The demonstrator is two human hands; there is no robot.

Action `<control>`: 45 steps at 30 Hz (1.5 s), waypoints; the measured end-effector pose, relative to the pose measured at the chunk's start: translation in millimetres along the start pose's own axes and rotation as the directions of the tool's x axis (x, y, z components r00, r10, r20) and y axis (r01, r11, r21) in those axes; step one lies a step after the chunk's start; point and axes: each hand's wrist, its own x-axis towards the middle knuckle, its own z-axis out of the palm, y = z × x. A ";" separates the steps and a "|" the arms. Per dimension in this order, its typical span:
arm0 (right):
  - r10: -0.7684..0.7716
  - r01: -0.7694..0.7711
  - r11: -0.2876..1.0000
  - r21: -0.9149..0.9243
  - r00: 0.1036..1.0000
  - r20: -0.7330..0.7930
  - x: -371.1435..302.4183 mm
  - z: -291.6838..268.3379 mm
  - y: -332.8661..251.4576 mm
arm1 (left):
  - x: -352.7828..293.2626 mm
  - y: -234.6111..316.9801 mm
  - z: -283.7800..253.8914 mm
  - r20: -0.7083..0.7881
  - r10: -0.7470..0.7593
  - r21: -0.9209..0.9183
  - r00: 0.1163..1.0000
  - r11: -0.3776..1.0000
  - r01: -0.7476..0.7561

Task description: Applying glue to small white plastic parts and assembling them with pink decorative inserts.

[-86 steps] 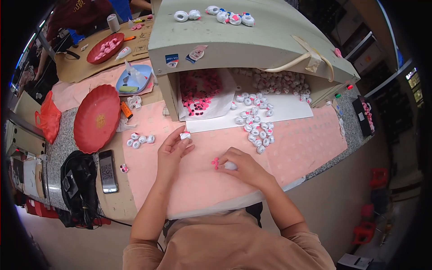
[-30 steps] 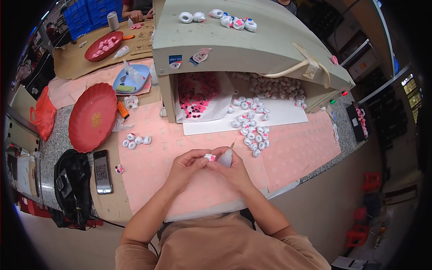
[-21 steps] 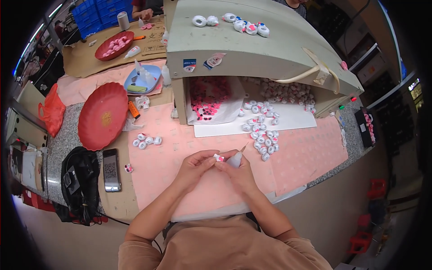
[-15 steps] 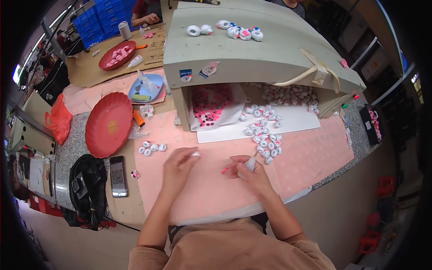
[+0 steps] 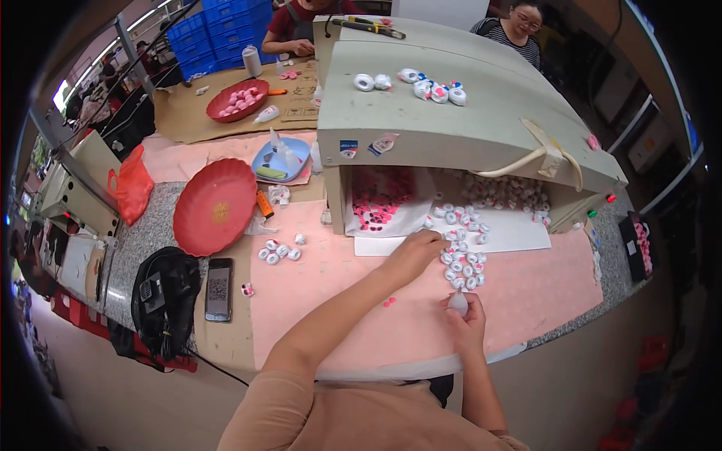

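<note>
My left hand point(image 5: 415, 254) reaches across to a cluster of small white ring-shaped pieces point(image 5: 465, 269). Its fingers are pinched together at the cluster's left edge; what lies between them is hidden. In my right hand point(image 5: 470, 325) is a small translucent squeeze bottle point(image 5: 458, 302), its thin tip pointing up at the nearest white pieces. Tiny pink pieces point(image 5: 389, 302) lie on the pink cloth point(image 5: 338, 301) between my arms. Farther left, a small group of white pieces point(image 5: 283, 251) rests on the same cloth.
A grey-green box-shaped housing point(image 5: 451, 143) spans the bench; pink parts in a white bag point(image 5: 376, 214) sit beneath it. At left are a red dish point(image 5: 218, 207), a blue tray point(image 5: 282, 161), a phone point(image 5: 219, 289) and a black bag point(image 5: 162, 301). Two people are across the bench.
My left hand has let go of a white piece beside the left group and moved right to the cluster. My right hand, with the bottle, has shifted away from the pink pieces. The view has shifted.
</note>
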 end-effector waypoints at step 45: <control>-0.468 0.454 0.805 -0.383 0.882 0.060 20.8 77.4 -0.2 | -128.2 40.2 -62.5 0.043 -0.629 -0.671 0.776 0.558 0.488</control>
